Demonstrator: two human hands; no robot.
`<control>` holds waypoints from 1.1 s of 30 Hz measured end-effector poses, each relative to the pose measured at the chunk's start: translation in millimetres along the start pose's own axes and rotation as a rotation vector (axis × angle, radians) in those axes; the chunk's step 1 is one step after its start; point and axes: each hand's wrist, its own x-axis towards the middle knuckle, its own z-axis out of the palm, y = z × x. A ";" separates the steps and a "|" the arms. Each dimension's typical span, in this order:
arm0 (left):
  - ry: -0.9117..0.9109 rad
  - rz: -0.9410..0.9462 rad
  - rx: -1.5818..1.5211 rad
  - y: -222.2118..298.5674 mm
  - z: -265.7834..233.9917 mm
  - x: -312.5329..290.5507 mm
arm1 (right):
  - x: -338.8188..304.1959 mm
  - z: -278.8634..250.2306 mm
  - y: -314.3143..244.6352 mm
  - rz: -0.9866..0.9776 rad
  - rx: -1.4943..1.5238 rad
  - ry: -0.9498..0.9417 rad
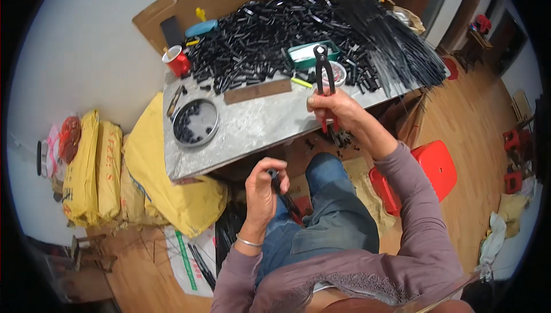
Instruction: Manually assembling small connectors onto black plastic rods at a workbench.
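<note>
My right hand (342, 108) is wrapped round the handles of black end-cutting pincers (322, 72) with red grips. Their head points up and away from me, over the table's front edge. Lower and to the left, above my lap, my left hand (262, 193) is closed on a thin black tube-like piece (276, 180). One round end shows by the thumb and fingertips; part of it is hidden by the fingers. On the grey table (247, 119) beyond lies a large heap of short black plastic pieces (258, 37).
A round tray (216, 125) of small black parts stands on the table's left. Nearby are a red cup (176, 61), a brown bar (258, 91), a green box (293, 60) and long black strips (402, 49). Yellow sacks (163, 169) flank the left; a red stool (439, 166) the right.
</note>
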 end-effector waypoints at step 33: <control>0.266 0.137 0.136 5.0 -33.1 -19.7 | -61.7 157.1 58.4 -0.015 -0.037 -0.166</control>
